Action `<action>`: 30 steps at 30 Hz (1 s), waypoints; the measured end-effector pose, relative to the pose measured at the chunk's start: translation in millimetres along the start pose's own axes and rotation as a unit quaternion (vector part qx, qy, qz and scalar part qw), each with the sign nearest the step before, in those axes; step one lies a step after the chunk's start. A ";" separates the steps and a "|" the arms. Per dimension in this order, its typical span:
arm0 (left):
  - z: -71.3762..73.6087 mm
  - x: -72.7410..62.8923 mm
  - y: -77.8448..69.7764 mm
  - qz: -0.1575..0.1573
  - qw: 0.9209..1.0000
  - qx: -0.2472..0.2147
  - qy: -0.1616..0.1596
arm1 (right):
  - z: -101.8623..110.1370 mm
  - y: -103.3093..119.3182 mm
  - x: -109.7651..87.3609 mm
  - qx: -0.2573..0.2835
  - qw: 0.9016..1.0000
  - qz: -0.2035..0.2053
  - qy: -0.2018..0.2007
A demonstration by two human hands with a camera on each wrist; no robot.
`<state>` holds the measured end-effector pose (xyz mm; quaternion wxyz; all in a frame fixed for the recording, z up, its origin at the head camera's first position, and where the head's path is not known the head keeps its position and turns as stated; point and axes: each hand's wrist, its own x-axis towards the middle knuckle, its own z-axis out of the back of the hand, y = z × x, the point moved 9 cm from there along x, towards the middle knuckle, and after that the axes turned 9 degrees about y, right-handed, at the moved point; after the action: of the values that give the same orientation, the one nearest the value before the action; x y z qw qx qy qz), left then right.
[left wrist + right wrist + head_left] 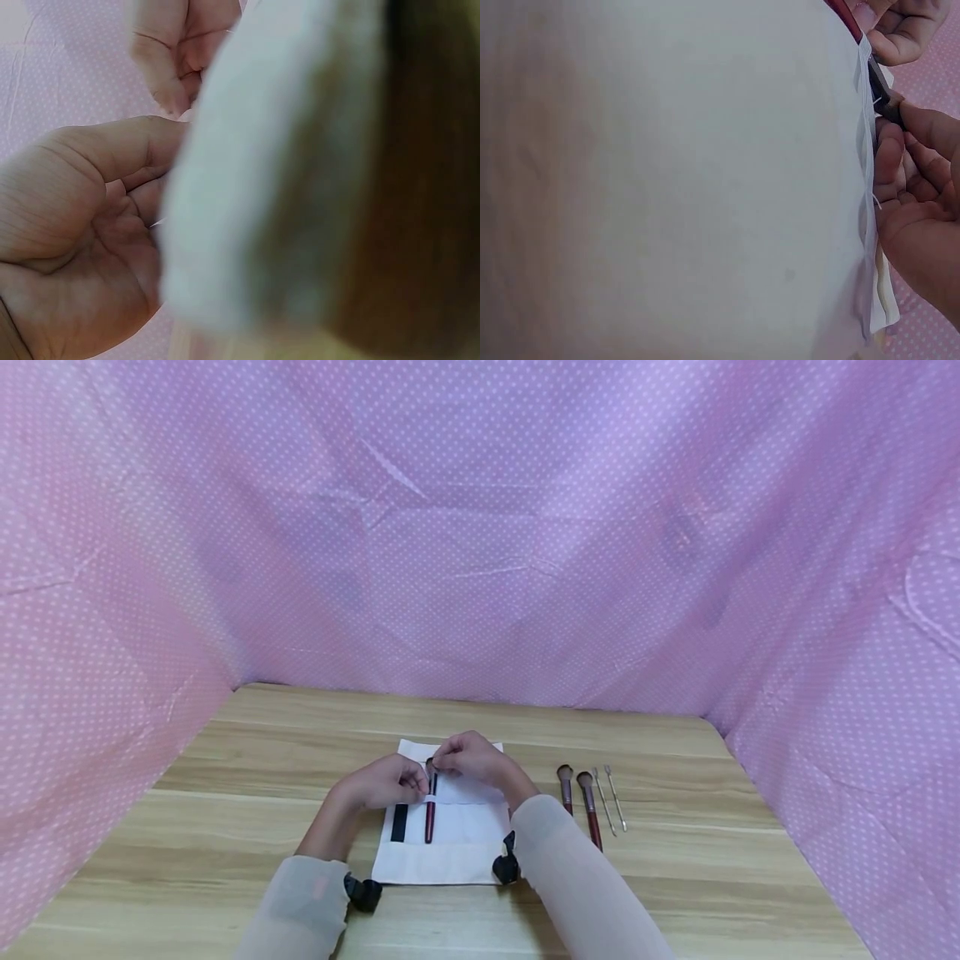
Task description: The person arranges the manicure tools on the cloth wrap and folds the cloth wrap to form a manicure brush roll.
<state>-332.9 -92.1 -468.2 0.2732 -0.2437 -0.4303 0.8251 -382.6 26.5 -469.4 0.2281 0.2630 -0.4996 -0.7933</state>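
Enclosure: pink-purple polka-dot fabric (pixel 465 527) at rear & both sides. Work surface: light wood-grain table (pixel 712 877). On it, approx. ctr.: flat white cloth roll (pixel 450 865), folded strip along near edge.

R hand (pixel 477 758): at far part of roll; thumb & fingers pinch the bristle end of a slim brush w/ dark-red handle (pixel 430 823). L hand (pixel 386 781): just L of same brush, fingers bent inward nr. its mid-length; can't tell if they grip anything, contact pt. hidden.

Brush posn.: on roll, L of ctr. Long axis runs fore-aft: bristles away from person, handle toward person, i.e. nearer side of R fingertips. R hand is nearer the bristle end; L hand nearer the shaft.

Obstruction: narrow white band (pixel 431 798) crosses over shaft btwn. bristles & handle end. Black strip (pixel 399 823) lies on roll, L of handle.

R of roll, apart: two larger red-handled brushes (pixel 589 810), one partly hidden by R sleeve (pixel 577 877); beyond them, two thin metal rods (pixel 604 802).
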 end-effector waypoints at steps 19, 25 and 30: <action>0.7 0.5 -0.1 0.007 1.000 0.022 -0.003 | -3.2 1.2 1.4 -0.049 0.998 -0.009 0.026; 0.4 -0.5 -0.2 0.016 1.000 0.014 -0.004 | -0.3 -0.2 1.9 -0.049 0.998 -0.007 0.023; 0.9 -1.8 -5.6 0.010 1.000 0.011 -0.006 | 8.7 -3.1 -2.0 -0.072 0.997 -0.012 0.008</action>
<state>-330.8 -91.1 -462.8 0.2652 -0.2403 -0.4201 0.8339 -387.0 34.9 -468.7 0.2405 0.2580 -0.4361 -0.8279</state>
